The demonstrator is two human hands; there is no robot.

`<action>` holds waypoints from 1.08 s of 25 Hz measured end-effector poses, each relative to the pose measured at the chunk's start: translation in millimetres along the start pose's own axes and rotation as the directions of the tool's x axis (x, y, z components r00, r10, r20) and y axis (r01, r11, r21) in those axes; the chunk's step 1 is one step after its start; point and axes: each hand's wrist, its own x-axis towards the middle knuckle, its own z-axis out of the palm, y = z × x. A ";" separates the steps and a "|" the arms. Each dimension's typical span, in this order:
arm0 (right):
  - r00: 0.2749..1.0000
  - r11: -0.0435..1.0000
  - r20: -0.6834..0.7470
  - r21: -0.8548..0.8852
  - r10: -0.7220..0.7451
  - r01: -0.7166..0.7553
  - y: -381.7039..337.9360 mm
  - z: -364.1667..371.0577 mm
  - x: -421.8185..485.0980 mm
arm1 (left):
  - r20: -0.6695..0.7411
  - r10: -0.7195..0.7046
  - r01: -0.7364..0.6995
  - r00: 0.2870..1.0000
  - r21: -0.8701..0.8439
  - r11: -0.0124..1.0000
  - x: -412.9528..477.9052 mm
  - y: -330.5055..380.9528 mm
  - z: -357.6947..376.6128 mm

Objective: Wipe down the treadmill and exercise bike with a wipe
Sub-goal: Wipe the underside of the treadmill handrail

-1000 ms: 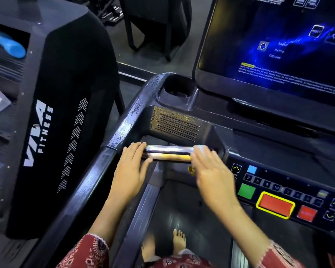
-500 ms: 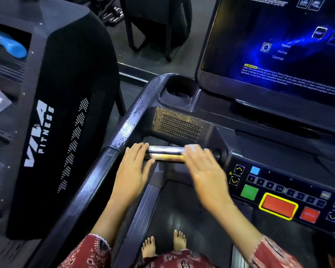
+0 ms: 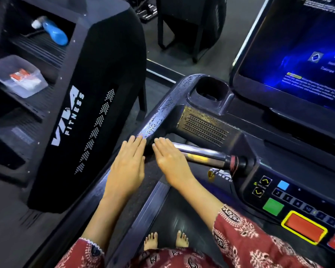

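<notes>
View from a person's head, looking down at the front left corner of a black treadmill (image 3: 246,144). The left hand (image 3: 128,167) lies flat on the worn side rail (image 3: 157,117) at the near left, fingers straight and together, its grip open and closed round nothing. Just to its right, the right hand (image 3: 172,161) is laid flat over the left end of a shiny metal handlebar (image 3: 203,155), its grip also open with straight fingers. Whether a wipe sits under either palm cannot be told. Beyond the hands are a perforated speaker grille (image 3: 203,126) and, farther off, a round cup holder (image 3: 211,89). A lit blue screen (image 3: 298,55) fills the far right. On the near right, the button panel shows a green button (image 3: 273,206) and a red button edged in yellow (image 3: 304,227). Two bare feet (image 3: 151,240) stand on the belt (image 3: 172,217) at the near edge, below red patterned sleeves (image 3: 240,235). On the left stands a second black machine (image 3: 97,60) lettered FITNESS; its shelves hold a blue bottle (image 3: 55,32) and a clear plastic container (image 3: 17,76).
</notes>
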 end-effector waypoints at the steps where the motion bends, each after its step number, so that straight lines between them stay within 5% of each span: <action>1: 1.000 1.000 -0.010 0.002 -0.020 0.020 4.4 -2.8 -3.3 | 0.009 -0.002 0.002 1.000 0.023 1.000 -2.1 -0.2 -0.2; 5: 0.986 0.996 -0.145 -0.022 0.076 -0.081 37.1 -27.0 -64.9 | 0.020 -0.029 0.028 0.999 0.031 0.999 -3.3 1.1 0.9; 10: 0.965 0.967 -0.071 -0.021 0.251 -0.253 35.0 -23.2 -74.8 | 0.059 -0.053 0.052 0.997 0.014 0.999 -4.8 0.4 1.3; 13: 0.977 0.944 0.015 0.253 0.213 -0.210 13.4 -23.2 -27.6 | 0.056 -0.049 0.049 0.997 -0.012 0.999 -3.0 2.6 -1.4; 17: 0.941 0.655 0.092 0.696 0.326 -0.295 -0.3 -36.8 12.7 | 0.039 -0.229 0.231 0.973 -0.081 0.970 -7.4 3.6 -17.9; 22: 0.953 0.816 0.193 0.572 -0.234 0.085 -20.6 -10.1 31.3 | 0.061 -0.425 0.429 0.903 -0.095 0.898 -34.4 -0.3 -43.1; 24: 0.975 0.879 0.151 0.470 -0.165 0.076 4.0 0.8 48.7 | 0.046 -0.512 0.514 0.858 -0.103 0.852 -45.9 2.3 -49.2; 26: 0.980 0.914 0.198 0.391 0.035 -0.112 17.0 -0.1 67.1 | 0.057 -0.574 0.577 0.817 -0.078 0.813 -54.7 6.4 -52.1; 27: 0.979 0.906 0.205 0.414 -0.003 -0.084 7.0 -6.4 70.9 | 0.060 -0.583 0.586 0.810 -0.063 0.808 -57.4 7.9 -53.0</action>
